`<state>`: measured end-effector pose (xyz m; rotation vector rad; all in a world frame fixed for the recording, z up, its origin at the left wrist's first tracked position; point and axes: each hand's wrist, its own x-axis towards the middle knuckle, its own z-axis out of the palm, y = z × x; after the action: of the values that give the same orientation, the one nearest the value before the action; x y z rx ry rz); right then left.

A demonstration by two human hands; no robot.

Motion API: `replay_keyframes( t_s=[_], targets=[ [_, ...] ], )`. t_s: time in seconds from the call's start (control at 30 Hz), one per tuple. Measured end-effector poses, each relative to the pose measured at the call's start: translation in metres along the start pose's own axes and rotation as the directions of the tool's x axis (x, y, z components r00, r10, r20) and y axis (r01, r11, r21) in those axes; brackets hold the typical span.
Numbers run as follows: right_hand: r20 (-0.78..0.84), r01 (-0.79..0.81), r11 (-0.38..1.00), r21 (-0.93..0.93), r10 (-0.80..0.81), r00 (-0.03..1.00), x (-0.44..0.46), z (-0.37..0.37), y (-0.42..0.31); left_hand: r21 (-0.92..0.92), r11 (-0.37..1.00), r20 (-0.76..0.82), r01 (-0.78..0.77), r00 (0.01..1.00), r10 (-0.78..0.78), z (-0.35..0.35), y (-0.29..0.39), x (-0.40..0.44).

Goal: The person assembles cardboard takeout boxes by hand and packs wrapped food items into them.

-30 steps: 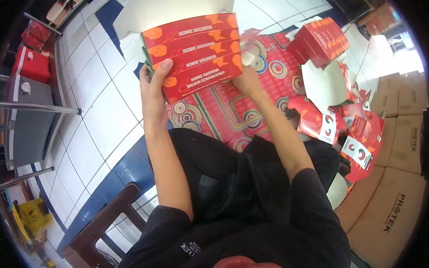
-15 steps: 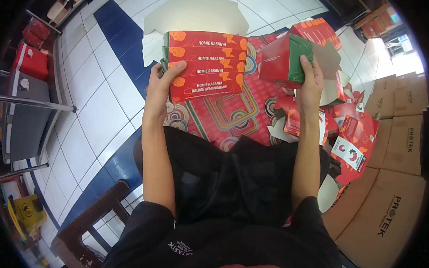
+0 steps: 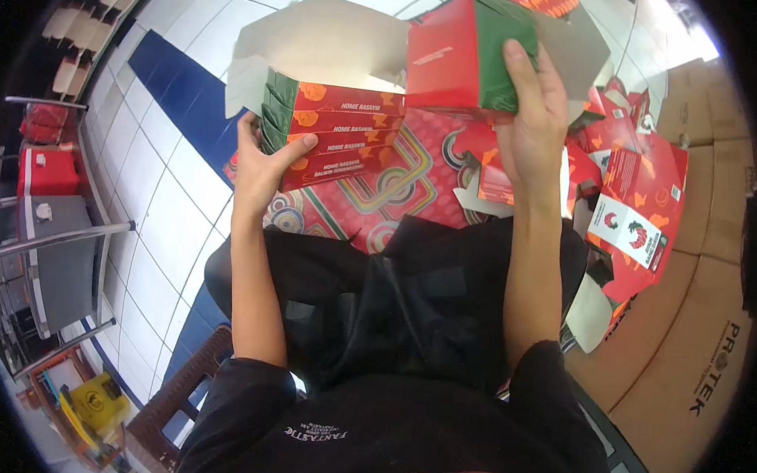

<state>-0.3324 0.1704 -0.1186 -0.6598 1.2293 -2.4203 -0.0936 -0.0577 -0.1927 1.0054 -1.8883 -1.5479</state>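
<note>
My left hand (image 3: 264, 159) grips a nested stack of red-and-green printed food boxes (image 3: 344, 143), its thumb on the front and its fingers behind. The boxes' orange-patterned fronts face me, and a large cream flap (image 3: 327, 39) spreads open above them. In my right hand (image 3: 534, 117) is a single red-and-green food box (image 3: 443, 55), raised just right of the stack. My thumb lies on its green side, and a greyish flap (image 3: 573, 47) sticks out to the right. The near edges of box and stack overlap in view; whether they touch I cannot tell.
Below the boxes lies a red patterned cloth (image 3: 397, 175). Flat and folded red cartons (image 3: 638, 216) pile up on the right, beside brown cardboard boxes (image 3: 683, 339). A brown plastic stool (image 3: 172, 404) is at lower left, with a metal-framed grey case (image 3: 65, 259) beyond it.
The single box in my right hand has moved up and left, closer to the stack. The stack has shifted slightly left and turned, so its green side shows more.
</note>
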Motion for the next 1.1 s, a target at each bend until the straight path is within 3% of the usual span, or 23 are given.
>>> replay_keyframes(
  t_s=[0.07,0.2,0.27,0.47,0.63,0.73,0.97,1.03,1.1],
  targets=[
    [0.129,-0.007,0.991,-0.136,0.025,0.991,-0.001,-0.003,0.006,0.091,0.994,0.022,-0.053,0.998,0.052,0.005,0.007,-0.006],
    [0.132,0.029,0.991,-0.130,-0.012,0.991,-0.011,0.016,0.028,0.326,0.909,0.065,-0.260,0.965,0.253,0.011,0.008,-0.009],
    [0.184,-0.021,0.983,-0.181,0.055,0.981,-0.015,0.019,0.039,0.414,0.845,0.102,-0.340,0.939,0.328,0.016,0.007,-0.010],
    [0.276,-0.045,0.954,-0.296,0.130,0.952,-0.023,0.022,0.064,0.498,0.733,0.146,-0.463,0.878,0.456,0.021,0.014,-0.017],
    [0.313,0.148,0.896,-0.419,-0.011,0.950,-0.025,0.022,0.087,0.533,0.670,0.167,-0.517,0.840,0.516,0.022,0.012,-0.018],
    [0.288,0.097,0.863,-0.497,0.059,0.956,-0.027,0.021,0.084,0.557,0.645,0.168,-0.524,0.831,0.530,0.020,0.013,-0.019],
    [0.244,0.104,0.859,-0.502,0.025,0.969,-0.036,0.029,0.091,0.545,0.611,0.154,-0.575,0.784,0.601,0.023,0.011,-0.017],
    [0.347,0.247,0.820,-0.517,-0.063,0.936,-0.038,0.029,0.105,0.527,0.622,0.150,-0.579,0.784,0.603,0.023,0.010,-0.017],
    [0.351,0.192,0.824,-0.533,0.009,0.936,-0.040,0.028,0.102,0.546,0.620,0.162,-0.564,0.797,0.582,0.021,0.010,-0.020]
  ],
)
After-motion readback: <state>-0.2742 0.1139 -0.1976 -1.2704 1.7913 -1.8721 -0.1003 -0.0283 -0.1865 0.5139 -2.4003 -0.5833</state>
